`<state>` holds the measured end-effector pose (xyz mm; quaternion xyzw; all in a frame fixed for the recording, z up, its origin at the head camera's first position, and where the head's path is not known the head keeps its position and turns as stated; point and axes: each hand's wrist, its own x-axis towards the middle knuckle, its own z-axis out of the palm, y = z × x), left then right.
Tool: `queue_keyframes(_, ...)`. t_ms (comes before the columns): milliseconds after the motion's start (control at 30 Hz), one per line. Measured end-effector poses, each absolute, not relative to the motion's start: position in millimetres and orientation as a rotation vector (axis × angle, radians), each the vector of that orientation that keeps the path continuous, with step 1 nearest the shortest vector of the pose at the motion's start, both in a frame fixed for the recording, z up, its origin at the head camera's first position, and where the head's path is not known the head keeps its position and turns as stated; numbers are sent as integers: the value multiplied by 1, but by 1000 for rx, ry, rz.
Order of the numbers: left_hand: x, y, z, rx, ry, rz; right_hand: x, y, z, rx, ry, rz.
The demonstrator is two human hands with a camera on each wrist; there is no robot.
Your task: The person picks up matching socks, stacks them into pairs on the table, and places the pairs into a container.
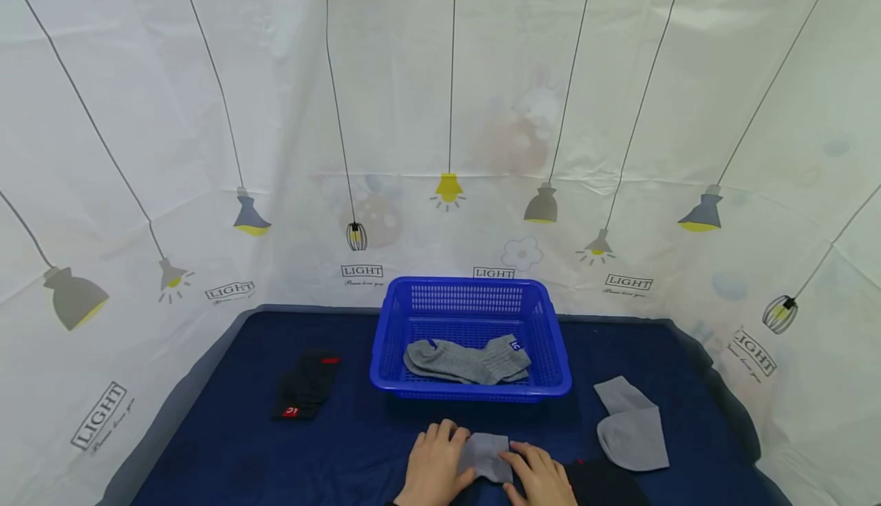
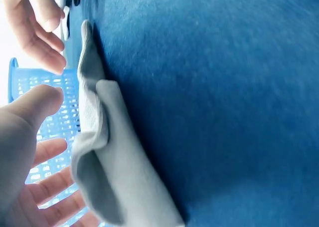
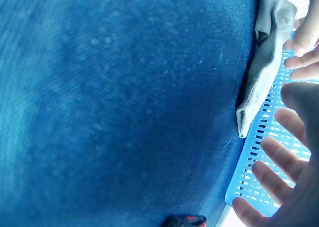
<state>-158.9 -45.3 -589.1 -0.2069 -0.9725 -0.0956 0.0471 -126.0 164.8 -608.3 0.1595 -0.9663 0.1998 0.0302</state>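
Observation:
A light grey sock point(image 1: 487, 454), partly folded over on itself, lies on the dark blue cloth in front of the basket. At its left end is my left hand point(image 1: 435, 460), fingers spread and loosely bent. My right hand point(image 1: 540, 475) is at the other end, its fingertips at the sock's edge. In the left wrist view the folded grey sock point(image 2: 132, 172) shows a loose flap beside my spread left fingers point(image 2: 52, 184). The right wrist view shows my right fingers point(image 3: 271, 182) apart, with a gap between them and the grey sock point(image 3: 261, 82).
Behind the hands stands a blue plastic basket point(image 1: 471, 393) with grey socks point(image 1: 468, 361) inside. Black socks point(image 1: 306, 387) with red marks lie to the left. Another grey sock point(image 1: 633, 429) lies folded at right, near a black item point(image 1: 606, 484) with a red mark.

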Motion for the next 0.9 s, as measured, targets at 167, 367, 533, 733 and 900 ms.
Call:
queue_keyframes(167,-157,-55,-589,-601,-2968,-307,-127,165,-609,509,-2964,638)
queue_keyframes(367,-152,-67,-592,-571,-2937,-339,-132,163,-607,504,-2955,641)
queue_keyframes(533,-150,-77,-595,-512,-2974,-416,-137,163,-605,438,-2929,581)
queue_keyframes(733,-145,-89,-595,-410,-2978,-441,-142,164,-604,394,-2961,559)
queue_keyframes(900,-141,-98,-596,-383,-2941,-422,-145,164,-606,412,-2975,562)
